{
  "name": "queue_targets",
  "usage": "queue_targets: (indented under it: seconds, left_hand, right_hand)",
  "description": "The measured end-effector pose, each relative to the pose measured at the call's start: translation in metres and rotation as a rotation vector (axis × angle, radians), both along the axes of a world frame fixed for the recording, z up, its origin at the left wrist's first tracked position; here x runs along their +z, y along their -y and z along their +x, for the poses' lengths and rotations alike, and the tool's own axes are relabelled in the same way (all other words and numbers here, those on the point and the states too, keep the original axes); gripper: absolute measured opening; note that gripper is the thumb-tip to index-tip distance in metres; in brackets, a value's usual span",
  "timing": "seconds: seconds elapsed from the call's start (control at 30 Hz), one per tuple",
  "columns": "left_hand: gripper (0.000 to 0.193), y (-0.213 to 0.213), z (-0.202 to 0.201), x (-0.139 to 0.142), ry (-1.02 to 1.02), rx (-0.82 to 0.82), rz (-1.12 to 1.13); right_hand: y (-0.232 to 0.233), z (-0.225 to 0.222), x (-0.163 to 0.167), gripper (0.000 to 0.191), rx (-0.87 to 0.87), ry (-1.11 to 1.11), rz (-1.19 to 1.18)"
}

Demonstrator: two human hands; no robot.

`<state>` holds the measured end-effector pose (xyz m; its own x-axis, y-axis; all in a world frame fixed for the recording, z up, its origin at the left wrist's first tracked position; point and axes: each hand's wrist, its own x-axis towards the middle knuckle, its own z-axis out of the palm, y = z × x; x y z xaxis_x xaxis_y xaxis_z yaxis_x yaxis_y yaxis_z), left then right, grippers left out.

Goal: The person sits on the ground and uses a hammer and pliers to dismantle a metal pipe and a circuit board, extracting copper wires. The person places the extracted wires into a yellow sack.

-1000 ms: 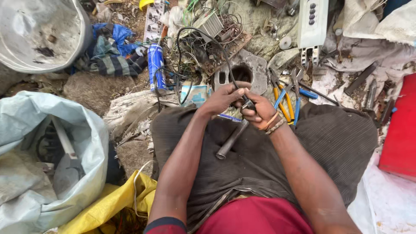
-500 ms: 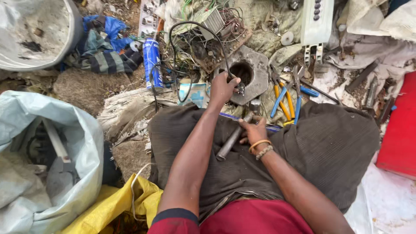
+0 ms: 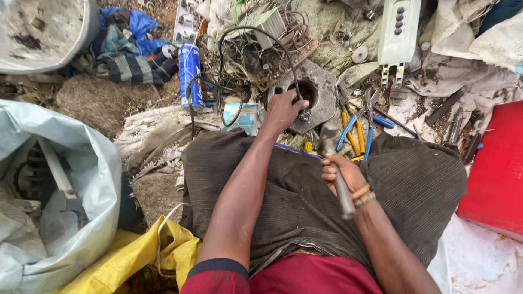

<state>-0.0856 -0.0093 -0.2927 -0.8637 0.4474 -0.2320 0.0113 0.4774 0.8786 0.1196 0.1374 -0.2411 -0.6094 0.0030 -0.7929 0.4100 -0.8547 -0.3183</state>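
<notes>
Person sits on the ground, head view looking down over a dark brown striped cloth (image 3: 305,201) across the lap. Left hand (image 3: 284,111) reaches far, fingers curled shut around a small grey metal part (image 3: 305,115), pressing it against the near edge of a grey hexagonal metal block with a round hole (image 3: 318,92). Right hand (image 3: 342,175) is fisted tight around the handle of a steel-headed metal hammer (image 3: 333,163), head pointing far, just near of the block and apart from it; beaded bracelets (image 3: 363,196) on that wrist. Just right of the block lie yellow-handled pliers (image 3: 355,128) and blue-handled pliers (image 3: 370,122). Far of the block sits a tangle of black cables and scrap circuit parts (image 3: 256,49). Blue cylindrical spray can (image 3: 189,71) stands left of the cables. White plastic switch box with buttons (image 3: 399,32) lies far right. Flat red panel (image 3: 497,169) at right edge. Pale grey plastic sack (image 3: 81,179) at near left, yellow bag (image 3: 136,256) beside it. Round grey metal basin (image 3: 43,32) far left.
</notes>
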Motion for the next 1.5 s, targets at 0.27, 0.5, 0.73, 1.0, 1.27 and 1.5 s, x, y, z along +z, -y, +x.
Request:
queue_targets:
  seconds: [0.27,0.5,0.73,1.0,1.27,1.5]
  left_hand:
    - [0.036,-0.004,-0.004,-0.009,-0.12,-0.002,0.039]
    - [0.033,-0.005,0.0,-0.009,-0.067,0.003,0.078]
    - [0.03,-0.01,0.001,-0.011,-0.099,0.004,0.169]
    - [0.034,-0.008,0.005,-0.017,-0.285,0.019,0.25]
    - [0.029,-0.01,0.006,-0.013,-0.1,-0.004,0.231]
    - [0.024,-0.009,0.006,-0.011,-0.115,0.031,0.329]
  right_hand:
    - [0.038,-0.009,0.052,0.029,0.104,-0.162,0.425]
    - [0.053,-0.035,0.045,0.026,0.258,-0.126,0.759]
    - [0.052,-0.024,0.052,0.027,0.231,-0.169,0.817]
    - [0.06,-0.023,0.054,0.033,0.284,-0.159,0.965]
    - [0.065,-0.026,0.045,0.031,0.319,-0.146,0.931]
    - [0.058,-0.016,0.053,0.026,0.254,-0.215,0.992]
